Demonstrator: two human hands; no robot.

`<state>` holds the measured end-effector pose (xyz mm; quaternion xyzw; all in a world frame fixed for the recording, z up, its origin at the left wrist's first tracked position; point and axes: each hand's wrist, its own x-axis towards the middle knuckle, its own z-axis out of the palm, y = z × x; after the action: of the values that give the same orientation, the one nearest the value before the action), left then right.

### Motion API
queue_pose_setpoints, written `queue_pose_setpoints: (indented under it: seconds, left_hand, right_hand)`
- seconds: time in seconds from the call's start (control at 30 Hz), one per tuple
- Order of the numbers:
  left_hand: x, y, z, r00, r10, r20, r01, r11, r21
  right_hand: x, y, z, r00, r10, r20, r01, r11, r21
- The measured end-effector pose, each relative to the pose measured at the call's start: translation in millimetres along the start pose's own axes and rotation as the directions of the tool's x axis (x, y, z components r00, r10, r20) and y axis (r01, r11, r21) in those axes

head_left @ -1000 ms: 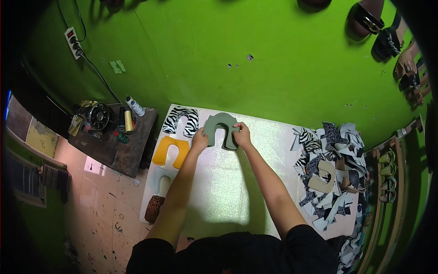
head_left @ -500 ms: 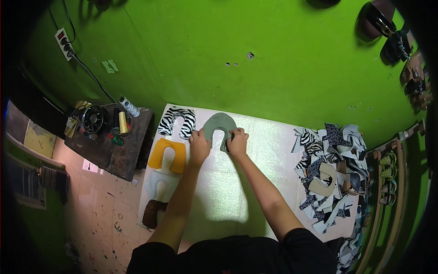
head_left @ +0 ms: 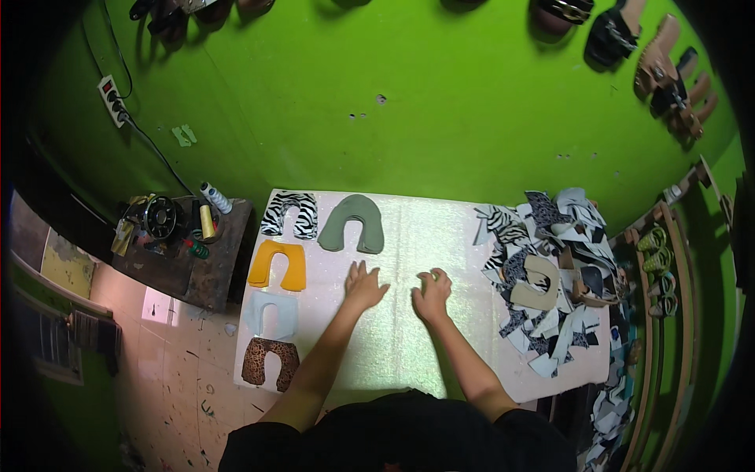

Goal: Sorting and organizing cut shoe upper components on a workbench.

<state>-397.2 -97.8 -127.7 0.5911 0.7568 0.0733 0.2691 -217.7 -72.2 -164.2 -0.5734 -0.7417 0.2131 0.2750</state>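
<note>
I saw the left hand [head_left: 366, 291] and right hand [head_left: 432, 296] mid-frame, each grip loosely parted and empty, below the green U-shaped stack [head_left: 352, 208], upper left of centre, seemingly separated by colour.

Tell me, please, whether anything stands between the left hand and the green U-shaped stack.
Nothing visible does: only the pale tabletop shows between the left hand and the green U-shaped stack ahead of it.

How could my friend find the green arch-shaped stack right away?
Find the pale table by the bright green wall. At its far left corner lies a zebra-striped stack; just right of that is the green stack, the only plain green arch on the table.
</note>
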Motion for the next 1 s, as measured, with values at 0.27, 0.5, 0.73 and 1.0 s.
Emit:
queue_pose_setpoints:
  seconds: [0.27, 0.5, 0.73, 1.0]
  left_hand:
    - [-66, 106, 66, 0.935, 0.25, 0.253, -0.278, 0.957, 0.079]
    - [-81, 197, 100, 0.837, 0.488, 0.247, -0.494, 0.868, -0.039]
    - [-58, 275, 139, 0.763, 0.639, 0.099, -0.643, 0.766, 0.012]
    - [-16, 329, 179, 0.679, 0.714, -0.172, -0.702, 0.7, 0.135]
  right_hand:
    - [-70, 69, -99, 0.949, 0.214, -0.231, -0.235, 0.97, -0.065]
    - [-77, 133, -168, 0.882, 0.293, -0.369, -0.332, 0.942, -0.045]
    - [-78, 195, -203, 0.868, 0.32, -0.38, -0.346, 0.938, 0.0]
    - [-73, 217, -211, 0.885, 0.422, -0.196, -0.309, 0.848, 0.43]
